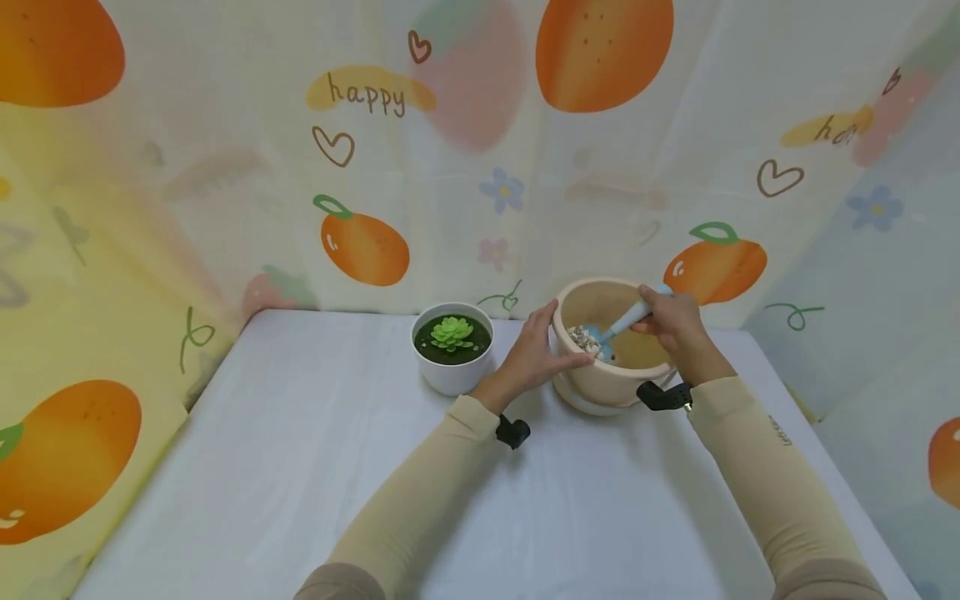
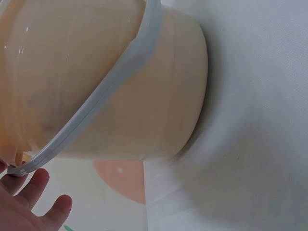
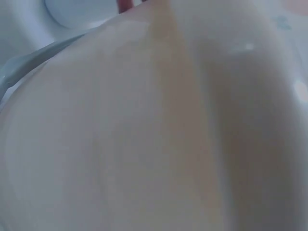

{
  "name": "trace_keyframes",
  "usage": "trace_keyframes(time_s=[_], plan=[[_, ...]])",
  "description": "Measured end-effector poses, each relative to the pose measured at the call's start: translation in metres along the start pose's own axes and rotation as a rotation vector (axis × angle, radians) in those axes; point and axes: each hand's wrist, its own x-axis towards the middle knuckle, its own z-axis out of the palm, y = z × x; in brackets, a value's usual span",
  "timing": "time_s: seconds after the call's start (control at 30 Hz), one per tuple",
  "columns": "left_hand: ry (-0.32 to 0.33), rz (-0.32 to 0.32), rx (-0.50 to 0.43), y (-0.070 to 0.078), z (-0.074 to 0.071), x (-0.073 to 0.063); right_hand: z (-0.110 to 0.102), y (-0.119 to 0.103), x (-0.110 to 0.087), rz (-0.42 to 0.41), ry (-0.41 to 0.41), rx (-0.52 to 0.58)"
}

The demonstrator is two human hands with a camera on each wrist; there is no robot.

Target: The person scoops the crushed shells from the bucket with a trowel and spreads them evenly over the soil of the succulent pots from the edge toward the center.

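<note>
A cream bucket point(image 1: 607, 385) stands at the back right of the table, its inside partly visible. My left hand point(image 1: 534, 354) grips its left rim, the thumb lying along the front edge; in the left wrist view those fingers point(image 2: 33, 192) appear beside the bucket's handle point(image 2: 96, 98), which hangs down across the wall. My right hand point(image 1: 672, 325) holds the handle of a light blue shovel point(image 1: 630, 319) above the right rim. The shovel's head is down inside the bucket, among pale pebbles point(image 1: 585, 340). Bucket wall point(image 3: 120, 134) fills most of the blurred right wrist view.
Left of the bucket, close to my left hand, stands a white pot point(image 1: 450, 379) of dark soil with a green succulent point(image 1: 452, 333). A white cloth point(image 1: 300, 467) covers the table. Printed curtains point(image 1: 465, 192) rise behind the table and at both sides.
</note>
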Motion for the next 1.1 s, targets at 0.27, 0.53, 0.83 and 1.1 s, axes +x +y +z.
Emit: trace_keyframes(time_s=[0.27,0.53,0.83,1.1], plan=[[-0.006,0.000,0.010,0.001,0.001,0.001,-0.010,-0.006,-0.003,0.055,0.018,0.148],[-0.004,-0.006,0.021,0.001,-0.001,0.001,-0.009,-0.005,-0.004,0.026,0.045,0.258],[-0.015,0.005,0.046,0.000,-0.003,0.001,-0.015,-0.007,-0.005,0.058,0.002,0.319],[-0.047,0.020,0.079,-0.002,-0.007,0.000,-0.023,-0.009,-0.001,0.129,-0.024,0.349]])
